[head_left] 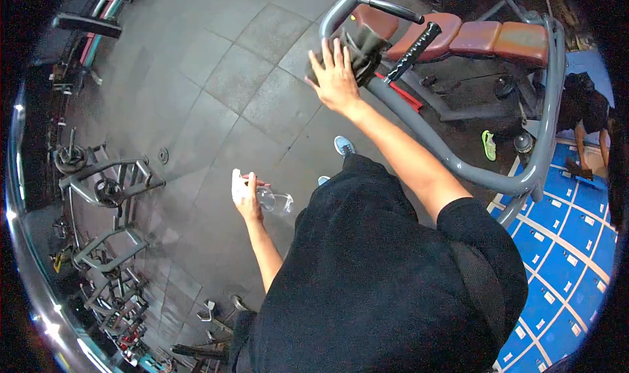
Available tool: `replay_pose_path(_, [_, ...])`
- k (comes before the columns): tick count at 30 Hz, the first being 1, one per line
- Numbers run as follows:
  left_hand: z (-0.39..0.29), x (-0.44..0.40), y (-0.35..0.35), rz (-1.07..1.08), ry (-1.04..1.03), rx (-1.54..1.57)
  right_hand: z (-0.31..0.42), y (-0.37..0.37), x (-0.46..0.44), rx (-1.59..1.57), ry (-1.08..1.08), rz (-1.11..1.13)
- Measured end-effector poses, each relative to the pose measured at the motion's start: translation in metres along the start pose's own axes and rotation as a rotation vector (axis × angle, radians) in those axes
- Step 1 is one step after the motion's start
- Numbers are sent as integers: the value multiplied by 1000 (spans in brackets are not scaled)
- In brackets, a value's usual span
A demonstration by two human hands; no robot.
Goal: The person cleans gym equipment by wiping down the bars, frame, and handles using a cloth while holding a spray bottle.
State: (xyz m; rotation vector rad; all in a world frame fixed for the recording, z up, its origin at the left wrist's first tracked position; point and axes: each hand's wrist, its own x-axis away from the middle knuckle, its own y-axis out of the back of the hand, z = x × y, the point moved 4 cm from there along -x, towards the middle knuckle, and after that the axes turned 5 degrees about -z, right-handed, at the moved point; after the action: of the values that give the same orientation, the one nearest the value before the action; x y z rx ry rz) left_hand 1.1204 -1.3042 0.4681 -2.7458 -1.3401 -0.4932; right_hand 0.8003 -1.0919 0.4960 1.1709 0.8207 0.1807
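In the head view my left hand (pixel 245 199) is wrapped round a clear spray bottle (pixel 278 202) with a red trigger, held low over the floor. My right hand (pixel 339 84) reaches out to the exercise machine with its fingers spread. Its palm side lies against a dark, crumpled-looking cloth or cover (pixel 367 52), near the end of the machine's grey frame (pixel 419 127). A black ribbed handle (pixel 416 52) sticks up just right of that hand. What lies under the palm is hidden.
The machine has a brown padded seat (pixel 481 40). Blue lockers (pixel 557 242) line the right side, and another person (pixel 583 107) bends by them. A yellow-green shoe (pixel 489 145) lies under the frame. Weight equipment (pixel 111 183) stands at left on dark tiled floor (pixel 242 78).
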Motion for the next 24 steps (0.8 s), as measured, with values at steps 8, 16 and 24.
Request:
replay_pose_path(8, [-9, -12, -4, 40, -40, -41, -18, 28, 17, -118, -311, -107])
replay_pose_path(16, [-4, 2, 5, -41, -29, -21, -38, 30, 31, 85, -337, -75])
replay_pose_path(24, [17, 2, 9, -40, 9, 18, -56, -34, -63, -79, -662, 46])
